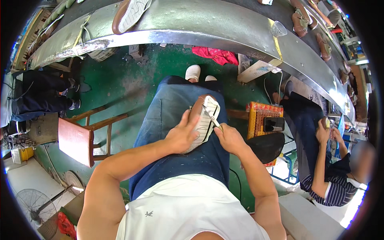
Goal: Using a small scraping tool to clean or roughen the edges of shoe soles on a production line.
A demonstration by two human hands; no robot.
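On my lap, over the blue denim cloth (154, 124), lies a brown shoe with its white sole (205, 125) facing up. My left hand (187, 130) is closed around the shoe's left side and steadies it. In my right hand (229, 138) is a knife-like tool (211, 116) with a metal blade and a light handle. Its tip touches the sole near the end farthest from me. The underside of the shoe, against the cloth, is hidden.
Ahead runs a metal-edged workbench (208, 25) with a brown shoe (127, 17), a clear plastic cup (279, 29) and more shoes. A wooden stool (76, 141) stands left, a beaded seat (256, 120) with a phone (274, 124) right. Co-workers sit on both sides; a fan (38, 212) is at lower left.
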